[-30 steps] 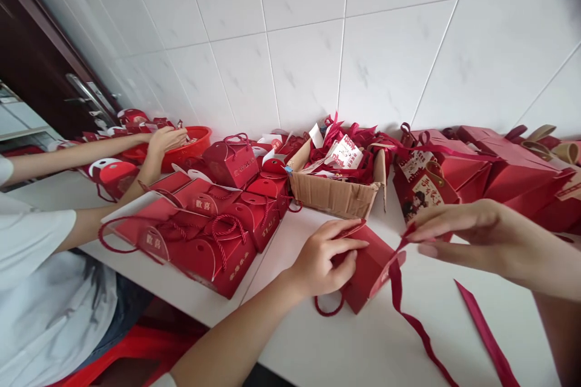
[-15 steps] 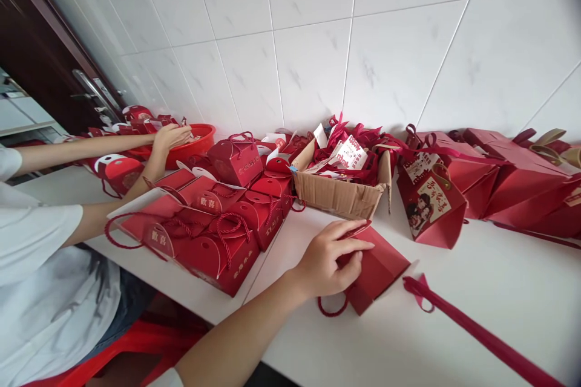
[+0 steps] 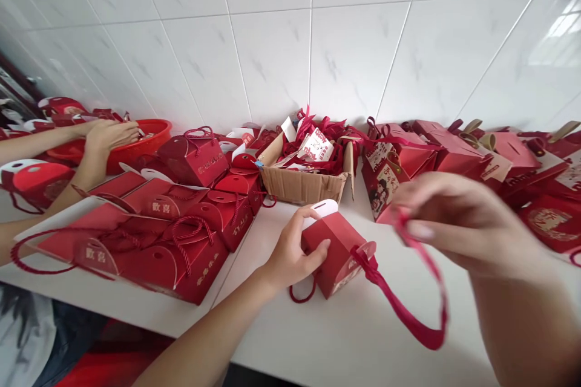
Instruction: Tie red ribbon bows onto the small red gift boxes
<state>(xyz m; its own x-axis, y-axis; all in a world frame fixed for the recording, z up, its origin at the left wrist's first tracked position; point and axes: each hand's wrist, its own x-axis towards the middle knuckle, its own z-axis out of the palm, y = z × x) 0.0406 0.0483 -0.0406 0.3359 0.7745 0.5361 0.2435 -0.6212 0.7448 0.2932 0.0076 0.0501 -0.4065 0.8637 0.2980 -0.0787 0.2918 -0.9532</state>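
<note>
My left hand (image 3: 299,248) grips a small red gift box (image 3: 333,239) that lies on the white table, its thumb and fingers around the sides. A white-lined flap stands up at the box's far end, and a dark red cord loop (image 3: 302,297) pokes out beneath my hand. From the near right flap trails a crimson ribbon (image 3: 403,308), threaded or tied there. Its other end is pinched between the thumb and fingers of my right hand (image 3: 436,224), raised to the right of the box and slightly blurred. Between box and hand the ribbon sags in a loop.
A cardboard carton (image 3: 302,186) of ribbons and printed tags stands behind the box. Several red boxes with cord handles (image 3: 195,260) crowd the left; taller red boxes (image 3: 449,139) line the wall at right. A co-worker's hands (image 3: 106,133) reach over a red basin (image 3: 157,130).
My right hand has come into view, holding the ribbon's end. The gift box has turned, so its ribbon flap now shows at the right. My view has swung to the right.
</note>
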